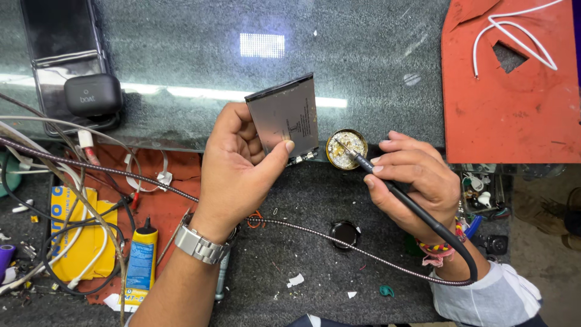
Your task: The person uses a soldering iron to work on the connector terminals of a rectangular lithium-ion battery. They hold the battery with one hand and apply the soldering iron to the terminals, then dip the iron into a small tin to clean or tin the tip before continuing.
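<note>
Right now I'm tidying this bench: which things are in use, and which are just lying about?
In use:
left hand holding flat battery
right hand holding soldering iron
round tin

Lying about:
glue bottle
earbud case
phone
red mat

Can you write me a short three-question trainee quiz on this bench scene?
1. True or false: the left hand holds a flat grey battery tilted up off the bench.
2. Where does the tip of the soldering iron in the right hand rest?
A. in the small round tin
B. on the glue bottle
C. on the red mat
3. Fill in: the left wrist wears a metal ____.

Key: 1 true; 2 A; 3 watch.
</note>
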A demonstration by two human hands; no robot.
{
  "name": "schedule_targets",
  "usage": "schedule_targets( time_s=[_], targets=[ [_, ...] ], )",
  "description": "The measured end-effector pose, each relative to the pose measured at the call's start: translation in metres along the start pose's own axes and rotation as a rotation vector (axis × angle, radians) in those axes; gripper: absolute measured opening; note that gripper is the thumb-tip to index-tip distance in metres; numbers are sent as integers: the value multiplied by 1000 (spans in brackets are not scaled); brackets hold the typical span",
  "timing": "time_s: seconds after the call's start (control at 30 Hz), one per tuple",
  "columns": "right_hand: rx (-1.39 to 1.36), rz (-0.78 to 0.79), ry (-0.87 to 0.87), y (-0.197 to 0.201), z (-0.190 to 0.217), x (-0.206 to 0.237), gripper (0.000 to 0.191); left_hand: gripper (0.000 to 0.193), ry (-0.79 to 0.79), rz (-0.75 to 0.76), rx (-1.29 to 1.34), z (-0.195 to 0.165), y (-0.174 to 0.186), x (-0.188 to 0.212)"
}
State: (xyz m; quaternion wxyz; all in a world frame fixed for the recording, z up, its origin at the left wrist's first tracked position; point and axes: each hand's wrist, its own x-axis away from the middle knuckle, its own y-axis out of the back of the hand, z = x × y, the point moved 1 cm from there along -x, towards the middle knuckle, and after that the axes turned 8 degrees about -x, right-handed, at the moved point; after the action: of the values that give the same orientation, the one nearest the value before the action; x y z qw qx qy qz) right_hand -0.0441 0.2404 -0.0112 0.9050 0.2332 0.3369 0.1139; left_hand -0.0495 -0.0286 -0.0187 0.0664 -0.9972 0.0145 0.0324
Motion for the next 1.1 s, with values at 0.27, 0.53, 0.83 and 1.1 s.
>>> schedule_targets(
  time_s=[0.27,0.53,0.83,1.1],
  targets=[
    [-83,-78,52,-4,2,3,21,39,13,-11,23,2,-1,2],
    [-77,56,126,-21,4,1,25,38,26,5,4,2,0,3],
    [-58,68,111,-20,3,0,25,37,25,6,-1,0,0,2],
    [-67,75,112,-20,3,0,25,38,14,14,9,0,0,2]
  ],
)
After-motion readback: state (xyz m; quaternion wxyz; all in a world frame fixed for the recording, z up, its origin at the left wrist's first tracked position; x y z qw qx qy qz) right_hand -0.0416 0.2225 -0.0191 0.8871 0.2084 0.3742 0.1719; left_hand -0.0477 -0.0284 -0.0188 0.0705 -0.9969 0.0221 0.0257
